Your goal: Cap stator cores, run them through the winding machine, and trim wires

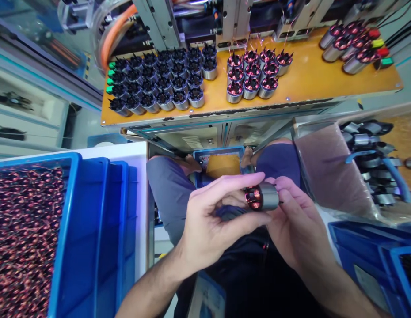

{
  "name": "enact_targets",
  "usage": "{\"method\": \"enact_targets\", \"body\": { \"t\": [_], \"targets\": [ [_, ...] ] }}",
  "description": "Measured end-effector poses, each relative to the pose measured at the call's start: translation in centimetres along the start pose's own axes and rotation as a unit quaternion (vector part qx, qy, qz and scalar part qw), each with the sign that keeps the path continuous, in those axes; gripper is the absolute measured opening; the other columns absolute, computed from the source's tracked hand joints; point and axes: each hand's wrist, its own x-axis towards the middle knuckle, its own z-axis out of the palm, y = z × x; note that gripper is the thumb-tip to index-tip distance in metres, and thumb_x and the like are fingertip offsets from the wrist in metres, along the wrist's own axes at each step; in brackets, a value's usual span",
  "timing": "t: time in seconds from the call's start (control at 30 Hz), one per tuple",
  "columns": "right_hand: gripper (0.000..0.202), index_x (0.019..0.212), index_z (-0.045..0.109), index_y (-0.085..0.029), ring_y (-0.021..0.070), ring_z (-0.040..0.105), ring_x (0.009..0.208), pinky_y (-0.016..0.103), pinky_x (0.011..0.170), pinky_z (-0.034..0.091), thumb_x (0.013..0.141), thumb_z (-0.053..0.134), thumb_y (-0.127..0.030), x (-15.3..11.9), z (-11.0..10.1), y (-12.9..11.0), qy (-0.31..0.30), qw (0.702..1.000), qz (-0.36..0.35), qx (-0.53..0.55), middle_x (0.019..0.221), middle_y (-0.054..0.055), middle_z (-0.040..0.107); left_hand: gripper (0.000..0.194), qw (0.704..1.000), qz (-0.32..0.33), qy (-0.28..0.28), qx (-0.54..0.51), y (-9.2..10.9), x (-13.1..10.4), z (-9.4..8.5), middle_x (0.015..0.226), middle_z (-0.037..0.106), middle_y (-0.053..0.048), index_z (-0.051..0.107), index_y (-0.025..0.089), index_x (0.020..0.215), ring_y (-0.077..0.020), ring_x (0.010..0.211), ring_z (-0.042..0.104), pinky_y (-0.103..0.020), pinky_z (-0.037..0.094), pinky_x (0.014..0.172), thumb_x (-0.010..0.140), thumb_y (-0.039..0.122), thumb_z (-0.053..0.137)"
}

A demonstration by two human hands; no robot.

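Observation:
Between my two hands, above my lap, a motor stator [269, 196] lies on its side, its copper windings facing left and its steel shell facing right. My left hand [222, 212] grips it with the thumb below and the fingers above. At the other end, the fingertips of my right hand [293, 212] pinch the stator's right edge; what exactly they touch there is partly hidden. On the orange bench ahead stand wound stators [251, 88] with red copper coils. To their left are rows of stators with black tops [164, 99].
Machine slides and an orange hose [117, 33] rise behind the bench [311, 84]. At left, a blue crate [71, 212] holds many copper-wound parts. On the right stands a cardboard box [328, 154] beside metal shells [367, 141]. Coloured buttons [378, 43] sit at the bench's right end.

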Motion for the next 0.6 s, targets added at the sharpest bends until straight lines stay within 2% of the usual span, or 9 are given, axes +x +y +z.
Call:
{"method": "enact_targets", "body": {
  "t": [0.1, 0.23, 0.3, 0.4, 0.47, 0.53, 0.57, 0.6],
  "targets": [
    [0.027, 0.095, 0.081, -0.030, 0.0160, 0.075, 0.079, 0.026, 0.070, 0.064, 0.097, 0.095, -0.053, 0.0, -0.3, 0.0, -0.001, 1.000, 0.009, 0.019, 0.093, -0.001, 0.077, 0.046, 0.999, 0.028, -0.026, -0.003, 0.1, 0.2, -0.2, 0.139, 0.088, -0.008, 0.082, 0.028, 0.147, -0.0240, 0.115, 0.089, -0.031, 0.075, 0.098, 0.101, 0.026, 0.091],
    [0.023, 0.096, 0.084, -0.031, 0.0150, 0.074, 0.080, 0.024, 0.071, 0.064, 0.102, 0.091, -0.052, -0.5, -1.0, 0.2, -0.005, 1.000, 0.007, 0.004, 0.095, -0.001, 0.078, 0.044, 0.997, 0.064, -0.047, -0.016, -0.2, 0.3, -0.5, 0.146, 0.085, -0.008, 0.079, 0.028, 0.153, -0.0249, 0.134, 0.083, -0.032, 0.070, 0.109, 0.110, 0.017, 0.077],
    [0.016, 0.097, 0.085, -0.031, 0.0159, 0.074, 0.088, 0.025, 0.077, 0.064, 0.104, 0.089, -0.045, -0.8, -1.4, 0.0, -0.007, 0.996, -0.050, -0.068, 0.097, 0.000, 0.077, 0.053, 0.996, 0.068, -0.062, -0.013, -0.5, 0.2, -0.6, 0.147, 0.084, -0.008, 0.076, 0.027, 0.155, -0.0230, 0.131, 0.083, -0.030, 0.068, 0.111, 0.104, 0.016, 0.085],
    [0.007, 0.099, 0.086, -0.031, 0.0186, 0.074, 0.097, 0.028, 0.080, 0.064, 0.105, 0.087, -0.031, -1.2, -1.9, -1.5, 0.001, 0.967, -0.152, -0.206, 0.109, 0.004, 0.078, 0.057, 0.996, 0.041, -0.079, -0.001, -0.7, -0.3, -0.4, 0.139, 0.085, -0.007, 0.076, 0.026, 0.146, -0.0220, 0.124, 0.084, -0.030, 0.068, 0.111, 0.093, 0.014, 0.096],
    [0.010, 0.098, 0.084, -0.031, 0.0161, 0.071, 0.076, 0.029, 0.065, 0.061, 0.107, 0.085, -0.035, -1.1, -2.4, -3.1, 0.002, 0.970, -0.162, -0.183, 0.100, 0.003, 0.077, 0.052, 0.997, 0.015, -0.076, -0.016, -0.6, -0.7, -0.3, 0.137, 0.084, -0.007, 0.070, 0.026, 0.141, -0.0219, 0.122, 0.084, -0.031, 0.069, 0.107, 0.096, 0.012, 0.093],
    [0.016, 0.101, 0.080, -0.032, 0.0113, 0.048, 0.044, 0.027, 0.042, 0.046, 0.111, 0.079, -0.044, -0.7, -2.8, -4.7, -0.032, 0.987, -0.121, -0.099, 0.069, -0.004, 0.064, 0.049, 0.997, 0.010, -0.080, -0.013, -0.3, -1.0, -0.3, 0.132, 0.084, -0.007, 0.066, 0.028, 0.140, -0.0219, 0.116, 0.085, -0.032, 0.069, 0.103, 0.099, 0.013, 0.089],
    [0.017, 0.102, 0.078, -0.033, 0.0108, 0.034, 0.036, 0.027, 0.035, 0.038, 0.113, 0.076, -0.046, -0.4, -3.1, -5.3, -0.052, 0.989, -0.110, -0.080, 0.058, -0.008, 0.052, 0.047, 0.996, 0.015, -0.087, 0.004, -0.1, -1.1, -0.3, 0.127, 0.084, -0.006, 0.066, 0.028, 0.139, -0.0215, 0.112, 0.084, -0.033, 0.068, 0.101, 0.100, 0.014, 0.089],
    [0.016, 0.104, 0.076, -0.034, 0.0114, 0.029, 0.033, 0.028, 0.034, 0.036, 0.114, 0.073, -0.047, -0.1, -3.4, -5.8, -0.061, 0.986, -0.114, -0.105, 0.054, -0.009, 0.046, 0.042, 0.995, 0.021, -0.095, 0.027, 0.1, -1.1, -0.4, 0.120, 0.083, -0.005, 0.067, 0.027, 0.137, -0.0205, 0.106, 0.082, -0.032, 0.066, 0.097, 0.102, 0.016, 0.087]
  ]
}}
